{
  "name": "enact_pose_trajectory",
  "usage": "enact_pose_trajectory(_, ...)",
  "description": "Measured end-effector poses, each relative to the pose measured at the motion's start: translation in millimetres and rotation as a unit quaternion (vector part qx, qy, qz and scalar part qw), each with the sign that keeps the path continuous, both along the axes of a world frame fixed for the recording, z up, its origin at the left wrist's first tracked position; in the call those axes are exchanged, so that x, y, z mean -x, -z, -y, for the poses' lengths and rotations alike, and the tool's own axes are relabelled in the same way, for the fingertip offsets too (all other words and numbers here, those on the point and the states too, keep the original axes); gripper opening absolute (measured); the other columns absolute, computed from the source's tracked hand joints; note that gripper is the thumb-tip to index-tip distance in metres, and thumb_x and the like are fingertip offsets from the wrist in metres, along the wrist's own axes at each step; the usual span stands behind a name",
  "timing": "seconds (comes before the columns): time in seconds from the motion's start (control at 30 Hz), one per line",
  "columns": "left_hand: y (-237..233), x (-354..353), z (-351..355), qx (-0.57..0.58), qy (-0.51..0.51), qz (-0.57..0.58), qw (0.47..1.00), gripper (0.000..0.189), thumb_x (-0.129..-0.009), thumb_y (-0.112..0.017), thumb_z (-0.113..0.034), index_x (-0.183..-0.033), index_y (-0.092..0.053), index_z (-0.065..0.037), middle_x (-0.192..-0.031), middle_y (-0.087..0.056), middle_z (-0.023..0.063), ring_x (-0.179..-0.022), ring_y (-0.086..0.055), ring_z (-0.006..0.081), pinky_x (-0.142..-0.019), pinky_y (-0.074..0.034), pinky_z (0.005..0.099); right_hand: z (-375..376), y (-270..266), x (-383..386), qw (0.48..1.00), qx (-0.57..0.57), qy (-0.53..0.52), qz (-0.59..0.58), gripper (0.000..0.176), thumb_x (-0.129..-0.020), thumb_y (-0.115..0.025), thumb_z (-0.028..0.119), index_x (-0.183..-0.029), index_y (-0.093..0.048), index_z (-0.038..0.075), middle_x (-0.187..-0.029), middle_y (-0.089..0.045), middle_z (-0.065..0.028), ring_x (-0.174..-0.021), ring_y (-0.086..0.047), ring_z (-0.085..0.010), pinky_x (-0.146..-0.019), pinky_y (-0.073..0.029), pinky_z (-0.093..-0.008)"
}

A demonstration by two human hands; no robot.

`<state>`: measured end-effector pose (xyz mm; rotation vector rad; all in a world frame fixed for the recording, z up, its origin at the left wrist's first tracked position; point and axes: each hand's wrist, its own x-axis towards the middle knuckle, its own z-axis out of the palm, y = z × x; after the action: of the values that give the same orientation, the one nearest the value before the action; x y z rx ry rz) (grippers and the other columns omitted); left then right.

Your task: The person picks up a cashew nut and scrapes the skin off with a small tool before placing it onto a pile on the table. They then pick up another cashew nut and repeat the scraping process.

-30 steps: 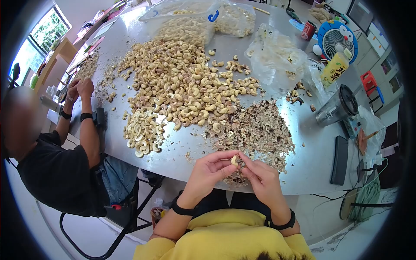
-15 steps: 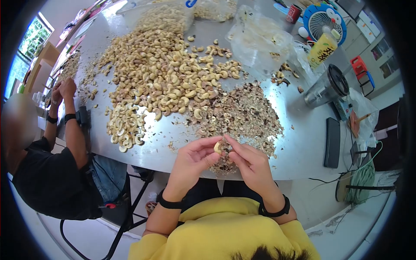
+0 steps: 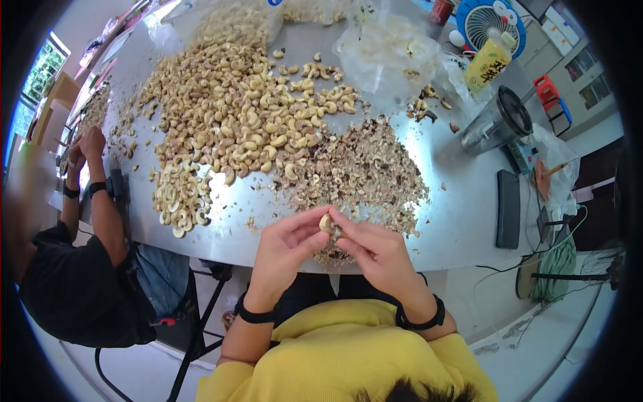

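A pale cashew nut [image 3: 325, 222] is pinched at the fingertips of my left hand [image 3: 284, 251], just over the table's near edge. My right hand [image 3: 380, 253] meets it from the other side, with thumb and forefinger closed against the nut. Whether a tool or a bit of skin is also between the fingers is hidden. Right beyond my hands lies a heap of brown skin flakes [image 3: 368, 167]. A large pile of cashews [image 3: 228, 107] spreads behind it to the left, and a smaller group of paler cashews [image 3: 181, 197] sits at its near end.
At the left, a co-worker in a black shirt [image 3: 84, 288] has both hands over the metal table [image 3: 248, 231]. Clear plastic bags [image 3: 385, 57], a yellow bottle [image 3: 487, 63], a blue fan [image 3: 492, 27], a lidded tumbler [image 3: 495, 124] and a dark flat case [image 3: 508, 209] line the right.
The whole view has shifted slightly, so the table contents appear a little further left and up. My hands stay together around the cashew, with its angle slightly changed.
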<state>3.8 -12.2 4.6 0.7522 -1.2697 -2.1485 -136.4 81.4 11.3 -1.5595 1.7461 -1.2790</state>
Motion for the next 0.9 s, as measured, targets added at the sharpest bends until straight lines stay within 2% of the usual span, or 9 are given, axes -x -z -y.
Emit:
enact_pose_trajectory(0.13, 2.8, -0.3, -0.6, 0.009, -0.009, 0.01, 1.0, 0.038, -0.08, -0.06, -0.001, -0.116, -0.051, 0.004, -0.106, -0.057, 0.009, -0.093, -0.055, 0.0119, -0.081, -0.045, 0.0239, 1.1, 3.4, 2.4, 1.0, -0.004, -0.007, -0.023, 0.042, -0.081, -0.058, 0.014, -0.122, -0.05, 0.015, -0.067, -0.053, -0.0089, -0.056, -0.052, -0.0238, -0.051, -0.042, -0.0315)
enact_pose_trajectory(0.17, 0.0, 0.9, -0.3, -0.026, -0.029, 0.026, 0.999, 0.039, -0.075, -0.064, 0.003, -0.112, -0.053, 0.005, -0.106, -0.056, 0.0096, -0.093, -0.055, 0.0136, -0.081, -0.046, 0.0249, 0.4, 3.2, 1.9, 0.999, -0.013, -0.005, -0.029, 0.041, -0.082, -0.057, 0.016, -0.123, -0.05, 0.016, -0.068, -0.053, -0.0088, -0.057, -0.052, -0.0243, -0.051, -0.042, -0.032)
enact_pose_trajectory(0.27, -0.4, -0.6, 1.0, -0.011, -0.035, 0.021, 0.999, 0.038, -0.075, -0.063, 0.004, -0.112, -0.053, 0.006, -0.102, -0.057, 0.0088, -0.089, -0.055, 0.0127, -0.08, -0.046, 0.0237, 1.8, 0.7, 1.8, 0.997, -0.025, -0.001, -0.073, 0.041, -0.084, -0.055, 0.022, -0.124, -0.049, 0.021, -0.067, -0.053, -0.0067, -0.056, -0.053, -0.0247, -0.049, -0.043, -0.0332)
enact_pose_trajectory(0.5, 0.7, -1.6, 0.6, -0.038, -0.036, -0.006, 0.999, 0.038, -0.076, -0.06, 0.007, -0.112, -0.051, 0.008, -0.101, -0.058, 0.0116, -0.089, -0.057, 0.0156, -0.079, -0.048, 0.0254, -0.2, 2.6, -2.4, 0.996, -0.004, 0.006, -0.089, 0.041, -0.083, -0.056, 0.021, -0.123, -0.049, 0.024, -0.064, -0.051, -0.0052, -0.054, -0.052, -0.0234, -0.047, -0.042, -0.0331)
enact_pose_trajectory(0.6, 1.0, -1.3, -1.3, -0.027, -0.035, -0.009, 0.999, 0.038, -0.077, -0.062, 0.004, -0.114, -0.053, 0.002, -0.094, -0.055, 0.0041, -0.084, -0.055, 0.0099, -0.074, -0.045, 0.0193, -1.5, 3.7, -3.2, 0.996, 0.002, 0.007, -0.084, 0.04, -0.083, -0.056, 0.021, -0.123, -0.05, 0.024, -0.064, -0.051, -0.0051, -0.054, -0.052, -0.0226, -0.048, -0.042, -0.0325)
enact_pose_trajectory(0.9, -5.1, -4.3, -3.4, -0.023, -0.017, -0.017, 0.999, 0.039, -0.078, -0.062, 0.0, -0.116, -0.052, 0.002, -0.094, -0.055, 0.0042, -0.085, -0.054, 0.0097, -0.075, -0.045, 0.0198, -3.7, -0.8, -4.7, 0.999, -0.007, 0.004, -0.052, 0.041, -0.081, -0.059, 0.019, -0.121, -0.051, 0.022, -0.067, -0.054, -0.0057, -0.055, -0.052, -0.0211, -0.05, -0.043, -0.0298)
